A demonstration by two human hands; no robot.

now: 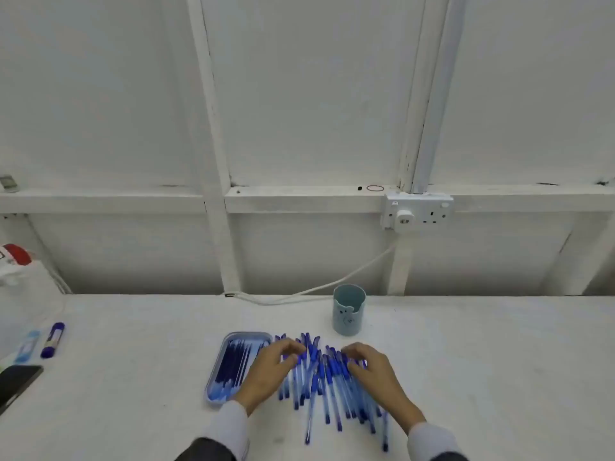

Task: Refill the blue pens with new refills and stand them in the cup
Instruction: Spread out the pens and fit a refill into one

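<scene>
A loose heap of blue-capped ballpoint pens with clear barrels (327,375) lies fanned out on the white table (133,394), near its front edge, with most caps pointing towards the wall. Both hands are on the heap. The left hand (276,367) comes down on the heap's left side and the right hand (372,371) on its right side. The fingers of each are bent and spread, with their tips on the pens near the caps. The picture is too soft to tell whether either hand has actually closed around a pen or only rests on them. Pale sleeves (229,424) cover both wrists. Just beside the heap on its left, partly under the left hand, sits a light blue rectangular plastic tray with rounded corners (248,335). It holds a row of thin dark blue refills (233,364) lying lengthwise. Behind the pens and slightly to the right, apart from them, a pale blue cylindrical cup with a notched rim (348,311) stands upright near the wall. Far to the left on the table are a dark blue glue stick (52,340), a small pale blue item (28,346) beside it and a black phone (18,380) at the edge of view. A white double socket (417,211) is mounted on the white panelled wall, and a white cable (332,287) runs from it down to the back of the table.
</scene>
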